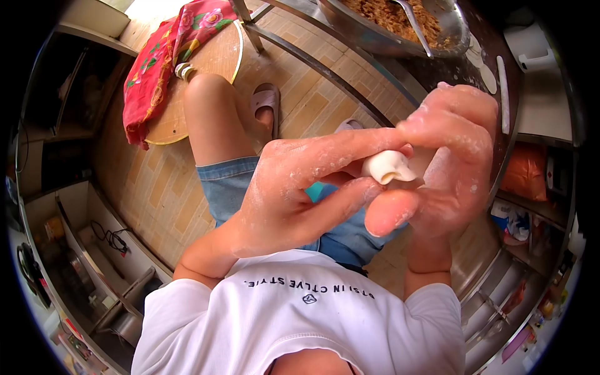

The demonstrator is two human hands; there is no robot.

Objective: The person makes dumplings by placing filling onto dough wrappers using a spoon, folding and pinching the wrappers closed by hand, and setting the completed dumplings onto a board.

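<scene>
Small and white, a folded dough dumpling (389, 167) sits between my two hands in the middle of the view. My left hand (300, 187) pinches it from the left with thumb and index finger. From the other side, the curled fingers and thumb of my right hand (459, 150) close around it, the thumb tip just below the dough. Flour dusts both hands. Part of the dumpling is hidden behind the fingers.
A metal bowl (369, 39) of brown filling (394, 19) with a spoon (414, 26) stands on the dark table, top right. Dough wrappers (488, 79) and a rolling pin (503, 94) lie beside it. A red floral cloth (153, 81) covers part of a round woven tray (215, 59).
</scene>
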